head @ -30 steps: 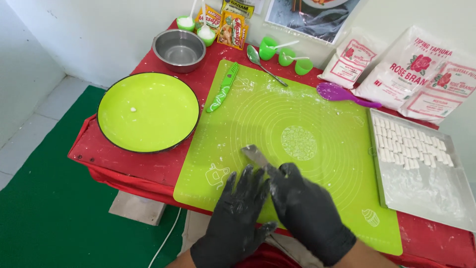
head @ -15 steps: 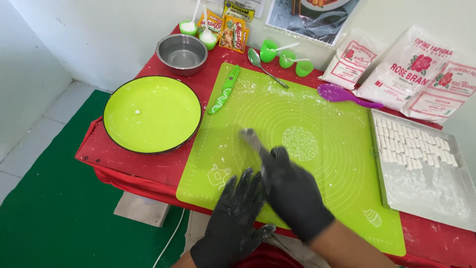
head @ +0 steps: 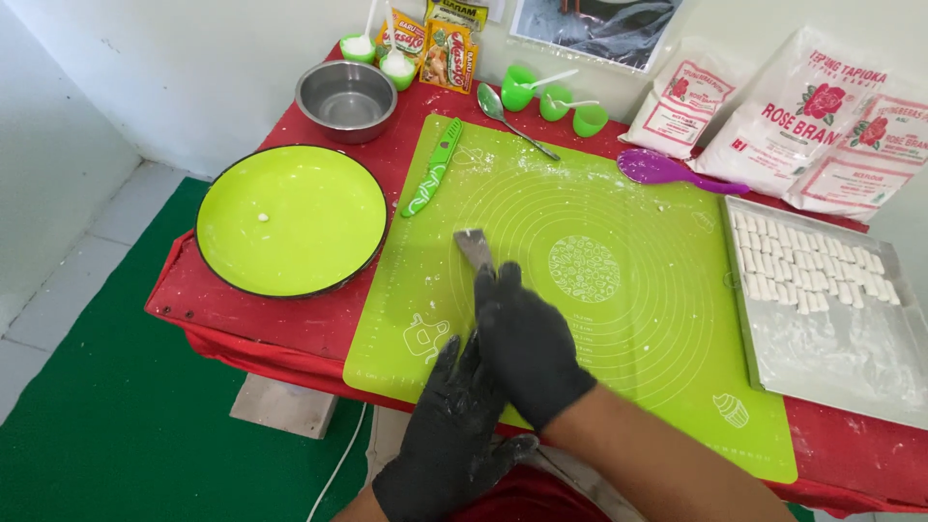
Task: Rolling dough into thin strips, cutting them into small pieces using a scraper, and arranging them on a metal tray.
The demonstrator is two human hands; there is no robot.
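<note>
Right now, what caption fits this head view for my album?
Black-gloved right hand pushes a metal scraper over a floured green mat, left hand beside it.

red-clothed table: green mat in the middle, green plate left, metal tray right, steel bowl far left.

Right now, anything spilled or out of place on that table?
Mostly tidy. White flour is dusted over the mat near the purple spoon, a few white specks dot the green plate, and residue smears the empty part of the tray.
</note>
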